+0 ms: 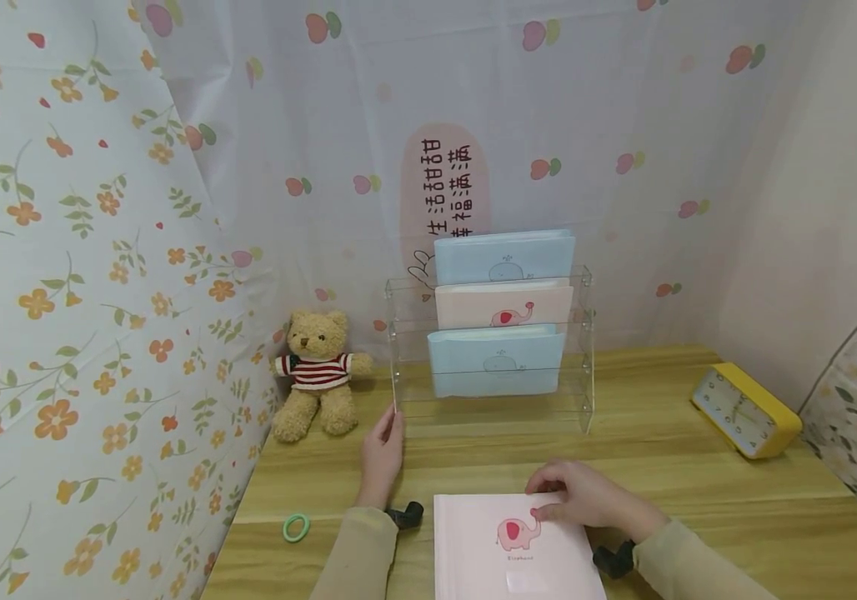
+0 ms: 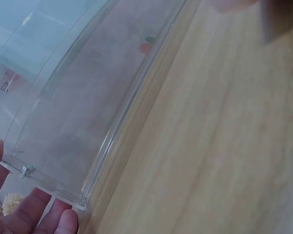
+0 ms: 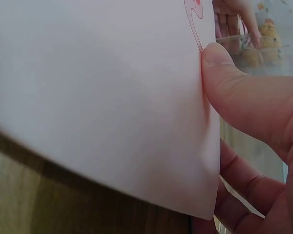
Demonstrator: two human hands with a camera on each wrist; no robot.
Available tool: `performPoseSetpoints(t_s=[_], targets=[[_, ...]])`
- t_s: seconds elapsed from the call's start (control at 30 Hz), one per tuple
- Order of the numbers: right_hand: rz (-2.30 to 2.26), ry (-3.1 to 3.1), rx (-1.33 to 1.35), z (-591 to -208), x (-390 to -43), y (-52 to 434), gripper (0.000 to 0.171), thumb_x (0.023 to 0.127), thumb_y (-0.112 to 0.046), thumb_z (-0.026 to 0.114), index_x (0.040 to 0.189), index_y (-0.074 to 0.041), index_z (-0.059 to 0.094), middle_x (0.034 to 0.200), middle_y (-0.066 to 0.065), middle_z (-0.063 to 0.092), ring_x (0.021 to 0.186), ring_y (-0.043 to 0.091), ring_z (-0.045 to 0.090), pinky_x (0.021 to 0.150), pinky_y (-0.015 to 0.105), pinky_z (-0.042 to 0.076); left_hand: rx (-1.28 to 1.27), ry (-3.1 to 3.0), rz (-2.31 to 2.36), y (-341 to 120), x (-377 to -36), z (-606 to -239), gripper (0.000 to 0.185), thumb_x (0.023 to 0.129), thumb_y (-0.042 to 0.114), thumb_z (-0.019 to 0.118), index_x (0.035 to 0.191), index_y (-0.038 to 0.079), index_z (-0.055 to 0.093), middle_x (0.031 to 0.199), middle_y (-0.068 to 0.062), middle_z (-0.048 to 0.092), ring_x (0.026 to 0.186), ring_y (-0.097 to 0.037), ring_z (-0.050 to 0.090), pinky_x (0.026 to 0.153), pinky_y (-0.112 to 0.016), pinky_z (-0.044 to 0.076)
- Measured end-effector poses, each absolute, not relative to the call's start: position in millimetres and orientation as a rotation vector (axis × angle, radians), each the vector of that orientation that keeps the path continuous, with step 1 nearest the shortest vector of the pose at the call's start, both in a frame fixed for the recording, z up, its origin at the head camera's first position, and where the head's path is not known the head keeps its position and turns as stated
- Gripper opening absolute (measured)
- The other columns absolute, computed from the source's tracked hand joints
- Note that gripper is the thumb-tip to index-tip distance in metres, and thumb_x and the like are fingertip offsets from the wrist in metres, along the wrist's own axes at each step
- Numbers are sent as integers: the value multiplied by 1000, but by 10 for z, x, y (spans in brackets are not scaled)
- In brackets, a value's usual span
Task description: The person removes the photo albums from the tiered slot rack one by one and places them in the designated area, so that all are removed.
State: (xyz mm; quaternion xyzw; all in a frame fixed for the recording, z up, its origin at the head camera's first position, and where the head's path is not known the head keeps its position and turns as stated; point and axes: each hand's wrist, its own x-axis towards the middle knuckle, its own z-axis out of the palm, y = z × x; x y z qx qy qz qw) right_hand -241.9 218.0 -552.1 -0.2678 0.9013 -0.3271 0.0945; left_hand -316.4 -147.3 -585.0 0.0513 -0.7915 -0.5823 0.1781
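At a table (image 1: 691,492), we see a person's left hand (image 1: 383,454) at the clear rack (image 1: 393,342), its grip pinching the left side panel between thumb and fingers, likely to steady the light stand. The right hand (image 1: 589,496) pinches the pink book (image 1: 518,558) near its upper right corner, thumb on the cover and fingers behind, a hold that probably makes that end easy to raise. The book is on the near side of the rack, cover up. Inside the rack, a back blue book (image 1: 462,260), a middle pink book (image 1: 464,307) and a front blue book (image 1: 462,367) stand stepped, apparently so each cover shows. The held book's near end runs out of the head view, and we cannot tell whether it rests on the table. The right fingertips hide behind the cover; transparent edges leave the rack's tiers hard to trace.
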Motion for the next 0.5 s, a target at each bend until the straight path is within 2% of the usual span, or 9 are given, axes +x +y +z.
performPoseSetpoints(t_s=[0.17, 0.37, 0.5], targets=[[-948, 2666, -776, -5503, -2409, 2181, 25, 93, -39, 90, 115, -31, 80, 110, -15, 72, 96, 0, 58, 91, 29, 58, 118, -2213, -1585, -1479, -3194, -5898, 43, 112, 38, 66, 145, 13, 74, 135, -17, 79, 116, -33, 78, 96, -48, 62], [-966, 2666, -745, -5423, -2444, 2137, 32, 96, -40, 87, 121, -21, 79, 114, -9, 75, 98, 8, 62, 90, 31, 60, 98, -2216, -1645, -1495, -3197, -5906, 46, 112, 40, 64, 150, 14, 70, 143, -16, 75, 126, -37, 74, 106, -55, 60], [-1036, 2717, -756, -5304, -2492, 2084, 34, 100, -34, 83, 126, -12, 78, 118, 0, 78, 103, 18, 66, 90, 34, 61, 83, -2201, -1607, -1489, -3191, -5888, 45, 112, 40, 65, 147, 13, 72, 140, -18, 77, 122, -37, 76, 100, -52, 63]])
